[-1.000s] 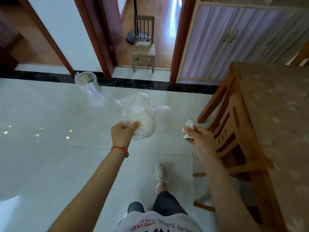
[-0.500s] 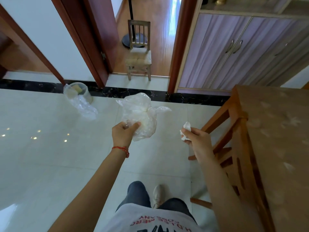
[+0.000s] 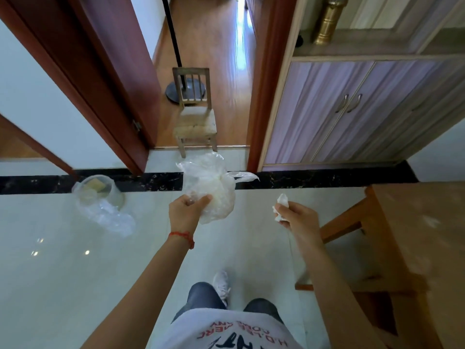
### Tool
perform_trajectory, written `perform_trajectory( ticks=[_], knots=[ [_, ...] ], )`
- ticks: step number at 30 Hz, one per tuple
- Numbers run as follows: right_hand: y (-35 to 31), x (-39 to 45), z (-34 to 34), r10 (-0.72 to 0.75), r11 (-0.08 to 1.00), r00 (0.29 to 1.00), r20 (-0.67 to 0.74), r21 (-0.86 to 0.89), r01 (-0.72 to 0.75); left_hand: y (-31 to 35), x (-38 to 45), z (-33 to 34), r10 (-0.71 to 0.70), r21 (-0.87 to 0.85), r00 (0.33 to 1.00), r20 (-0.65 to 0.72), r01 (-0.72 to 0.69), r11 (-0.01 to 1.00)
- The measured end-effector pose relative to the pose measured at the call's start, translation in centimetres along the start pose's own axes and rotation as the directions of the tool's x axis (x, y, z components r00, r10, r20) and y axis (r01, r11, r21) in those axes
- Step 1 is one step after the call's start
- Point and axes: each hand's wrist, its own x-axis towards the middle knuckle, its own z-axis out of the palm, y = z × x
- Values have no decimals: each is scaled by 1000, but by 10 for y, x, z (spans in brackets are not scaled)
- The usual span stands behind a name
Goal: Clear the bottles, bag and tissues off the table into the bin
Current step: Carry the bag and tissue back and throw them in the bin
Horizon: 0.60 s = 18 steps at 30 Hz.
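Above the tiled floor, your left hand (image 3: 187, 210) grips the crumpled plastic bag (image 3: 211, 187), and your right hand (image 3: 298, 219) pinches a white tissue (image 3: 280, 206). On the floor to your left stands the bin (image 3: 97, 191), well apart from both hands; the worktop (image 3: 427, 235) is at your right.

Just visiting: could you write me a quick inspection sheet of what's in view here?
Surface: table at right, the part in view bare; glossy floor tiles.
Job's things: plastic bag in left hand; tissue in right hand; bin with clear liner on the floor, ahead-left.
Clutter: nothing seen.
Hands: both gripping, held apart.
Cables: nothing seen.
Surroundings: small wooden chair in doorway, cabinet at right.
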Motion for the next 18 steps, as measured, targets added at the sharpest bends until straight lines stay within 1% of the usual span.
perform_trajectory(
  ticks=[6, 9, 13, 18],
  knots=[
    [-26, 61, 27, 14, 1000, 999, -33, -21, -15, 28, 75, 28, -14, 20, 999, 39, 13, 1000],
    [-38, 92, 31, 35, 999, 999, -42, 9, -35, 39, 105, 49, -14, 27, 997, 80, 12, 1000],
    [-57, 139, 32, 58, 996, 997, -49, 76, -55, 55, 142, 86, -25, 10, 993, 116, 24, 1000],
    [-87, 207, 30, 71, 995, 994, -81, 78, -65, 87, 182, 144, -28, 21, 985, 172, 25, 999]
  ],
)
